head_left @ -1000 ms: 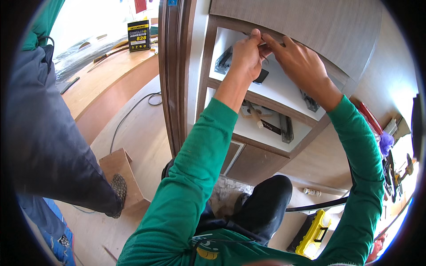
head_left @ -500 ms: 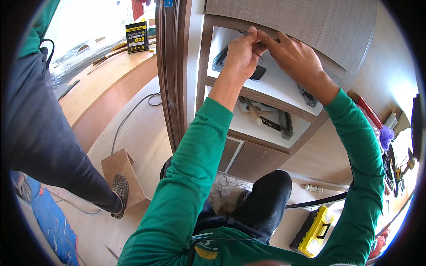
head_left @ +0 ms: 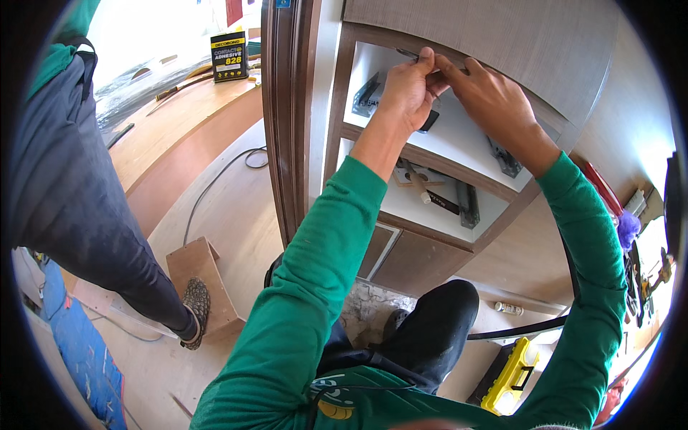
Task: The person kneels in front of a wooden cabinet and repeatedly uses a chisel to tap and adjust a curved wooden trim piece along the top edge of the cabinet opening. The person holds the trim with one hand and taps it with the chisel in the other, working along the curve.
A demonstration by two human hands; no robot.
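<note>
Both of my hands meet at the top edge of the upper opening in a wood-grain cabinet. My left hand has its thumb and fingers pinched together just below that edge. Against it, my right hand bends its fingers inward, the tips touching or nearly touching the left ones. Whatever the fingertips hold is hidden. A thin dark piece shows beside the left thumb; I cannot tell whether it is held. Behind the hands, a dark phone-like slab and dark metal fittings lie on the white shelf.
The lower opening holds a wooden-handled tool and a metal rail. A brown door frame stands left. Beyond it, another person's foot rests on a wooden box. A yellow-lidded toolbox sits lower right.
The whole view has shifted slightly, so the cabinet appears a little farther right. My hands keep nearly the same pinched pose at the opening's top edge.
</note>
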